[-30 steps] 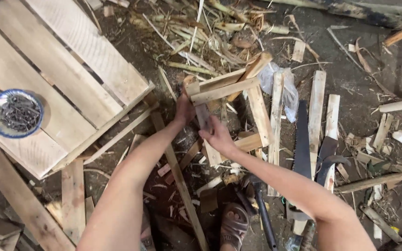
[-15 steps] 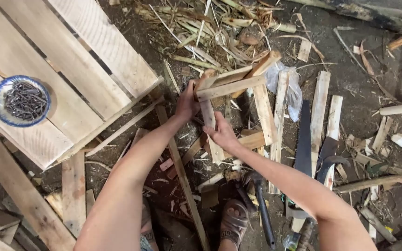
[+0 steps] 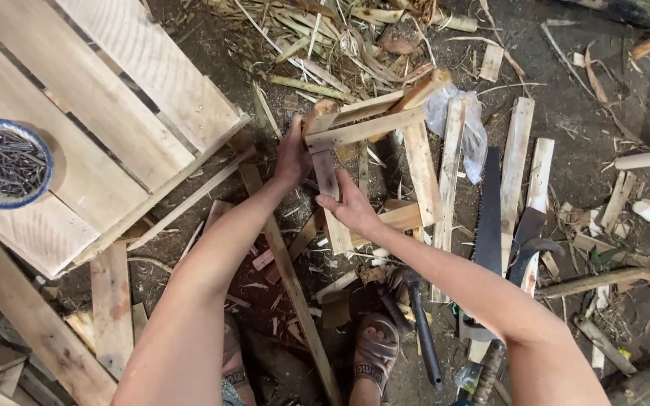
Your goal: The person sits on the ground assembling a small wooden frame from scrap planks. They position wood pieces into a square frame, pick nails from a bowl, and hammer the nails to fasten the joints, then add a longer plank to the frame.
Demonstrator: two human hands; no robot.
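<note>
Now the left hand point(image 3: 293, 156) sits a little higher against the wooden frame point(image 3: 362, 124) than it did half a second ago, and the upright slat point(image 3: 330, 197) shows more of its length between the two hands; the bowl, the pallet and the tools on the ground have kept their places. The left fingers are curled round the corner where the frame's pale crosspieces meet the slat, gripping it. The right hand point(image 3: 351, 208) lies lower on the same slat, its fingers pressed together and wrapped round the edge, thumb pointing up along the wood. The frame is held just above the dirt floor point(image 3: 603, 98), between the pallet and a row of loose boards.

A round blue-rimmed bowl point(image 3: 5, 163) stands on the pallet point(image 3: 107, 113) at the left and is heaped with dark nails point(image 3: 7, 160). A crumpled clear plastic bag point(image 3: 464, 124) hangs at the frame's right end; what it holds cannot be made out.

The pallet's planks are broad, pale and rough-sawn. A hand saw point(image 3: 488, 207) with a long dark blade lies among narrow offcuts, and dry stalks point(image 3: 340, 41) and shavings litter the floor. Two sandalled feet point(image 3: 374, 353) show at the bottom.
</note>
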